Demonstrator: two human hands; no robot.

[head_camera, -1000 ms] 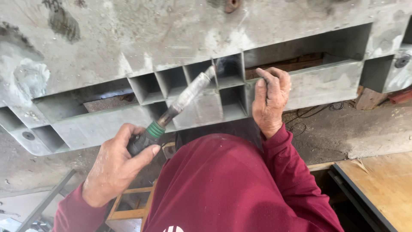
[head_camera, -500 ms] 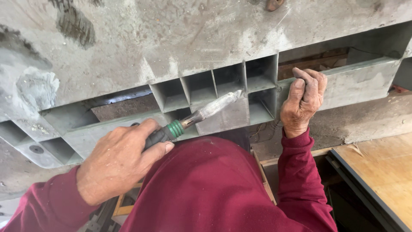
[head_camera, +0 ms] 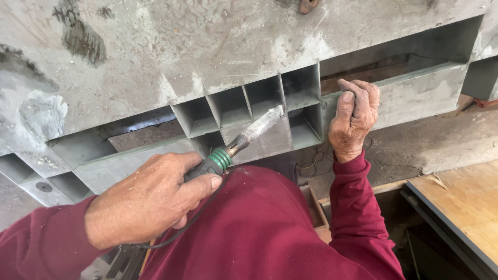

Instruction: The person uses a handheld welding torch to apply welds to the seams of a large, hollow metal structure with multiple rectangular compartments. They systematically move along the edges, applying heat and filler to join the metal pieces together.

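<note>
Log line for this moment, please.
left hand: grips green-collared tool | tip: at grey ribbed panel | right hand: holds panel edge

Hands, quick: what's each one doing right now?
Left hand: closed around the green-collared tool handle.
Right hand: fingers curled over the grey panel's ledge.

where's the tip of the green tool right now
In the head view it sits mid-frame: the tool, held in the left hand, touches its tip to a divider of the grey pallet, left of the right hand.
</note>
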